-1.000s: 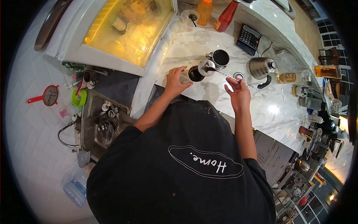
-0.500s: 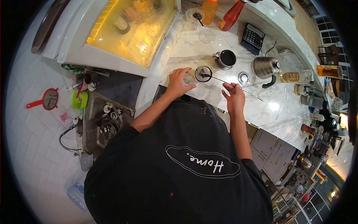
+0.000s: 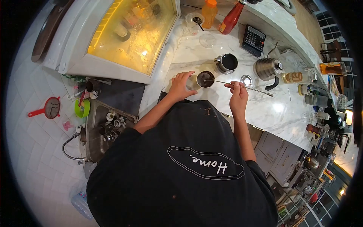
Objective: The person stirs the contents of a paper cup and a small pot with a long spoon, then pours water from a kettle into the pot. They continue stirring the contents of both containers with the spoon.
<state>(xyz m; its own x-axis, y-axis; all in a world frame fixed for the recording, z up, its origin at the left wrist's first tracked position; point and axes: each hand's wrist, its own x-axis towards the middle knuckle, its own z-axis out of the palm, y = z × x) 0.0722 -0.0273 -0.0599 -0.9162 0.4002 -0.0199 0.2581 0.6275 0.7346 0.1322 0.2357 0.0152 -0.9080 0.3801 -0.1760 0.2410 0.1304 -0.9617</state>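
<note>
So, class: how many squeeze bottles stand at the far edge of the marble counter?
2. The orange bottle stands at the counter's far edge; the red bottle leans just right of it. Others may be hidden in the clutter at right.

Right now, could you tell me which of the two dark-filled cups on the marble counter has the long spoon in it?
The clear cup of dark liquid by the left hand; the right hand holds the long metal spoon in it. The steel handled cup behind has none.
</note>
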